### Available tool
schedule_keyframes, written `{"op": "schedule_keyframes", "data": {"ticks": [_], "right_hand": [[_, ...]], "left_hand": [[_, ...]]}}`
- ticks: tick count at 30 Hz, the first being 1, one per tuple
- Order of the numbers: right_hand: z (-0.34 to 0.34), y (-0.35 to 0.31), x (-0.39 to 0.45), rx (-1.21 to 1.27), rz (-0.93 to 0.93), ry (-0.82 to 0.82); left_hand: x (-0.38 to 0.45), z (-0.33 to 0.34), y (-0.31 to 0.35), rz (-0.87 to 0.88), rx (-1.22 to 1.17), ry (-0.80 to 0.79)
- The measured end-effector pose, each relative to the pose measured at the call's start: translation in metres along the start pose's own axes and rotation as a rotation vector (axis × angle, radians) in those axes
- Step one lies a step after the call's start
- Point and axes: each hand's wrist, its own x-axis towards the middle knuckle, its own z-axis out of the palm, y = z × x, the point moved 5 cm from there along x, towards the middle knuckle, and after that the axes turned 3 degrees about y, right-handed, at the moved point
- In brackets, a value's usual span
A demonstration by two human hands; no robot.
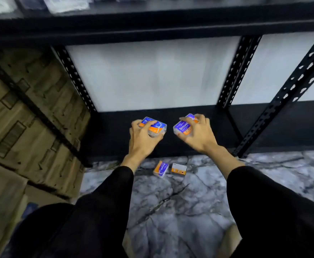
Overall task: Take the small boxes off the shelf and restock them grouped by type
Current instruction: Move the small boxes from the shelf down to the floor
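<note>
Boxes are in both hands, held over the black bottom shelf (pixel 199 146) of a metal rack. The left hand (pixel 143 140) grips a small clear box with a blue and orange label (pixel 155 126), its fingers curled over the top and the thumb along the near side. The right hand (pixel 199 135) grips a second box of the same colours (pixel 183 126), tilted so that white lettering shows on its blue face — only part of the word can be read. The two held boxes are near each other but apart, and whether they touch the shelf board cannot be told.

Two more small boxes lie on the marble-patterned floor (pixel 189 211) just in front of the shelf edge, between the person's forearms: a blue and orange one (pixel 161 169) tilted on its side, and just beside it an orange one with a pale top (pixel 178 168). Both arms wear black sleeves (pixel 115 192).

Behind the shelf stands a white panel (pixel 152 75), framed by black perforated uprights (pixel 240 69). Brown cardboard cartons (pixel 22 118) are stacked to the left — blurred. Pale wrapped packs (pixel 65 4) sit on the shelf above.
</note>
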Motion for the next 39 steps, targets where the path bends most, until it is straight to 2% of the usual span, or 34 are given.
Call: {"op": "schedule_keyframes", "data": {"ticks": [9,14,20,29,33,39], "right_hand": [[0.152,0.098,-0.013,-0.024,0.169,-0.277],[0.211,0.138,-0.022,-0.074,0.232,-0.344],[0.252,0.188,-0.038,-0.179,0.29,-0.41],[0.251,0.222,-0.035,-0.222,0.388,-0.392],[0.263,0.229,-0.039,-0.108,0.429,-0.486],[0.269,0.228,-0.039,-0.058,0.449,-0.519]], "left_hand": [[-0.013,0.144,-0.124,-0.285,0.082,-0.262],[-0.024,0.201,-0.169,-0.34,0.096,-0.312],[-0.033,0.256,-0.202,-0.32,0.121,-0.351],[-0.034,0.251,-0.205,-0.3,0.139,-0.352],[-0.033,0.253,-0.206,-0.297,0.136,-0.358],[-0.033,0.253,-0.205,-0.297,0.165,-0.383]]}}
